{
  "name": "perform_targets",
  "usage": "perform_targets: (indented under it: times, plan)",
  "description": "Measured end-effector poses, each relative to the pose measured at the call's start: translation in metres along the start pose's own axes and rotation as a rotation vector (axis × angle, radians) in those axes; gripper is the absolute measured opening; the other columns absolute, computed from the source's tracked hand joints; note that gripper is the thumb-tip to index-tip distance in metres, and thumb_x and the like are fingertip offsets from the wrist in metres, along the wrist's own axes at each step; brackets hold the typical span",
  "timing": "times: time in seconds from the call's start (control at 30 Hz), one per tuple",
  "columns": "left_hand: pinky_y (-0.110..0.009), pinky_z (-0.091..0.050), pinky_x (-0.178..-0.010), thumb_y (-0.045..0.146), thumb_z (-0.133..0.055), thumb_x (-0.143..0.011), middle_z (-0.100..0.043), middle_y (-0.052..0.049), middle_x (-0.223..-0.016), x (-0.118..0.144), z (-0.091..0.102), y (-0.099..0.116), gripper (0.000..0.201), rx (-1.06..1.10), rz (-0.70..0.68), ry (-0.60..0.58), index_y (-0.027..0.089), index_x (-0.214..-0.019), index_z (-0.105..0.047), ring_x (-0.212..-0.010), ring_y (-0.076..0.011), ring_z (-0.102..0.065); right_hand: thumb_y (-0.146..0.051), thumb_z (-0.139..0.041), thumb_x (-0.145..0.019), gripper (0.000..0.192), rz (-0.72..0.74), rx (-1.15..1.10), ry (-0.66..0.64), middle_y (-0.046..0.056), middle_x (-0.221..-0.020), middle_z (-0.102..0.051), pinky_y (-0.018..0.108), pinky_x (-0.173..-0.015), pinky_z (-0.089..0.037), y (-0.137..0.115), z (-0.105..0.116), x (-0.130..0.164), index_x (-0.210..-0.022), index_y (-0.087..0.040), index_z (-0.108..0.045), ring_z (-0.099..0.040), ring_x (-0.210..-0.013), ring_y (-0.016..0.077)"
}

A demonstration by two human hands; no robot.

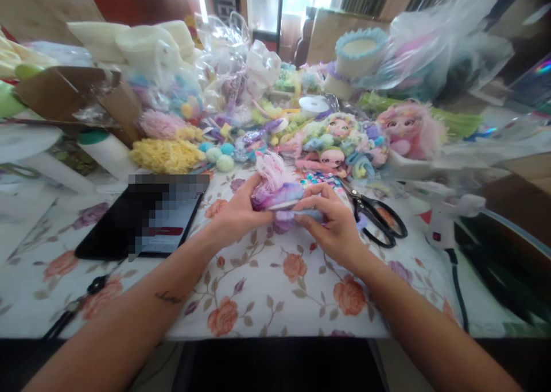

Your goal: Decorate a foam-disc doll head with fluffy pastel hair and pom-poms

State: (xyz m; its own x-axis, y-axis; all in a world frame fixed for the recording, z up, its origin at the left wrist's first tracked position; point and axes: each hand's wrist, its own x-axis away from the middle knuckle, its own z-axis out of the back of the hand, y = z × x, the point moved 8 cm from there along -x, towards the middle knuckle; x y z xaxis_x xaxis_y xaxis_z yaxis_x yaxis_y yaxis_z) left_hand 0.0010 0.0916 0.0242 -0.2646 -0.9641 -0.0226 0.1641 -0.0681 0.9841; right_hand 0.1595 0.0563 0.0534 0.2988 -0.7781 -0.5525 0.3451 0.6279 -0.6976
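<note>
Both my hands meet over the middle of a table covered with a floral cloth (275,288). My left hand (235,211) grips a small fluffy piece in pink and purple (275,188) from the left. My right hand (331,220) holds the same piece from the right, fingers pinching a pale blue strip along its lower edge. Black-handled scissors (376,217) lie just right of my right hand. Behind the hands lies a cluster of small pastel dolls (340,142).
A black tablet (142,220) lies at the left. A white glue gun (443,217) with a black cord stands at the right. Yellow yarn (163,154), pompoms (219,154), a pink-haired doll (408,128), plastic bags and a cardboard box (73,93) crowd the back.
</note>
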Motion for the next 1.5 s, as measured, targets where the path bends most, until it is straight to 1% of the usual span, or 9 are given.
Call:
perform_targets:
  times: [0.37, 0.53, 0.9, 1.1, 1.17, 1.23, 1.33, 1.4, 1.5]
  plan:
    - [-0.028, -0.046, -0.071, 0.016, -0.071, -0.063, -0.063, -0.002, -0.099, -0.005, 0.001, -0.007, 0.053, 0.060, -0.030, -0.065, 0.020, -0.114, -0.058, -0.082, -0.0161, -0.059, -0.011, -0.068, -0.086, 0.009, -0.036, 0.006, -0.103, 0.006, -0.103, -0.052, 0.036, -0.091, -0.047, 0.001, -0.001, -0.001, -0.090, -0.019, -0.069, -0.056, -0.099, 0.0193]
    - [-0.028, -0.047, -0.077, 0.015, -0.072, -0.062, -0.064, -0.005, -0.108, -0.005, -0.001, -0.006, 0.060, 0.053, -0.016, -0.097, 0.018, -0.120, -0.056, -0.089, -0.0175, -0.060, -0.014, -0.069, -0.086, 0.007, -0.052, 0.009, -0.093, 0.005, -0.099, -0.053, 0.035, -0.088, -0.048, 0.005, -0.002, -0.001, -0.089, -0.021, -0.070, -0.056, -0.097, 0.0194]
    - [-0.024, -0.046, -0.068, 0.010, -0.068, -0.059, -0.066, -0.005, -0.107, -0.006, 0.001, -0.006, 0.067, 0.015, -0.018, -0.090, 0.017, -0.125, -0.059, -0.080, -0.0149, -0.059, -0.019, -0.068, -0.088, 0.004, -0.032, 0.023, -0.085, 0.005, -0.098, -0.055, 0.037, -0.089, -0.048, 0.003, -0.002, -0.001, -0.091, -0.022, -0.067, -0.058, -0.097, 0.0201]
    - [-0.021, -0.040, -0.056, 0.010, -0.065, -0.061, -0.065, -0.001, -0.091, -0.005, -0.002, -0.004, 0.066, 0.021, -0.025, -0.137, 0.019, -0.126, -0.061, -0.066, -0.0108, -0.053, -0.016, -0.066, -0.089, 0.007, -0.004, 0.057, -0.096, 0.005, -0.099, -0.054, 0.037, -0.089, -0.048, 0.000, -0.003, 0.000, -0.092, -0.022, -0.068, -0.058, -0.098, 0.0198]
    - [-0.023, -0.045, -0.062, 0.010, -0.064, -0.061, -0.067, -0.002, -0.096, -0.005, -0.001, -0.007, 0.065, 0.057, -0.028, -0.143, 0.020, -0.126, -0.062, -0.073, -0.0142, -0.058, -0.017, -0.066, -0.089, 0.007, -0.001, 0.078, -0.098, 0.005, -0.100, -0.054, 0.037, -0.088, -0.049, -0.001, -0.002, 0.000, -0.092, -0.022, -0.068, -0.058, -0.097, 0.0198]
    - [-0.027, -0.050, -0.077, 0.011, -0.065, -0.064, -0.069, -0.004, -0.107, -0.006, -0.001, -0.009, 0.063, 0.143, -0.047, -0.149, 0.022, -0.125, -0.063, -0.091, -0.0203, -0.063, -0.018, -0.066, -0.089, 0.006, -0.001, 0.093, -0.091, 0.005, -0.100, -0.054, 0.037, -0.088, -0.049, -0.002, -0.002, 0.000, -0.092, -0.023, -0.068, -0.058, -0.097, 0.0199]
    - [-0.034, -0.048, -0.097, 0.022, -0.068, -0.076, -0.068, -0.005, -0.121, -0.006, -0.002, -0.013, 0.051, 0.267, -0.057, -0.176, 0.025, -0.127, -0.063, -0.117, -0.0264, -0.059, -0.018, -0.066, -0.088, 0.007, 0.006, 0.101, -0.086, 0.005, -0.099, -0.054, 0.037, -0.087, -0.049, -0.003, -0.002, -0.001, -0.092, -0.023, -0.068, -0.059, -0.096, 0.0198]
    - [-0.035, -0.045, -0.102, 0.030, -0.069, -0.082, -0.066, -0.005, -0.128, -0.006, -0.003, -0.012, 0.047, 0.245, -0.061, -0.177, 0.027, -0.129, -0.062, -0.125, -0.0270, -0.056, -0.017, -0.066, -0.088, 0.008, 0.018, 0.098, -0.082, 0.005, -0.099, -0.054, 0.036, -0.087, -0.049, -0.004, -0.002, -0.001, -0.092, -0.023, -0.068, -0.059, -0.096, 0.0194]
    - [-0.032, -0.047, -0.099, 0.036, -0.074, -0.082, -0.065, -0.005, -0.130, -0.006, -0.002, -0.008, 0.051, 0.150, -0.080, -0.161, 0.026, -0.131, -0.061, -0.125, -0.0272, -0.057, -0.017, -0.066, -0.089, 0.007, 0.026, 0.094, -0.075, 0.005, -0.100, -0.055, 0.037, -0.088, -0.049, -0.003, -0.002, 0.000, -0.092, -0.023, -0.068, -0.059, -0.096, 0.0195]
